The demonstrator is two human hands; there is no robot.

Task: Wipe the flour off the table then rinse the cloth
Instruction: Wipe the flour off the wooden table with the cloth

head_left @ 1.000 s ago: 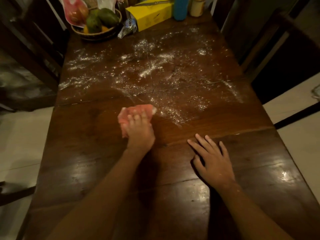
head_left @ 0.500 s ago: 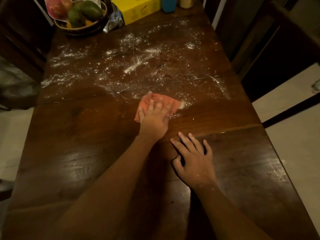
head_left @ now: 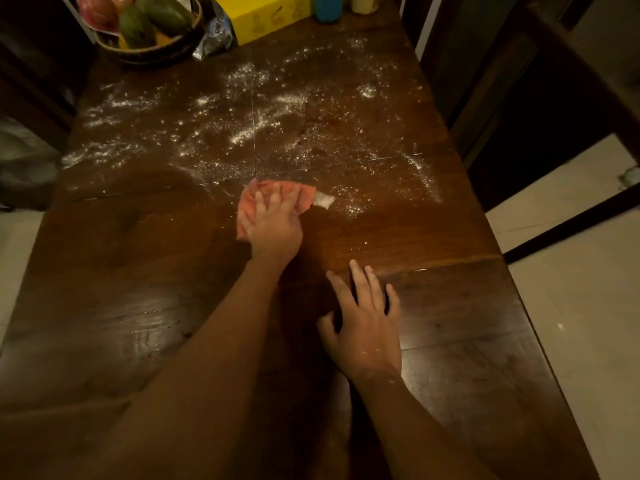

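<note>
Flat-fingered, a person's left hand (head_left: 275,226) presses a pink cloth (head_left: 246,206) on the wooden table (head_left: 138,271) at frame centre.
Flour (head_left: 263,123) streaks the upper half; the right hand (head_left: 363,320) rests flat, fingers spread, lower centre.

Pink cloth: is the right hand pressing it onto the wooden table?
No, the left hand presses the cloth; the right hand lies flat on the table.
</note>
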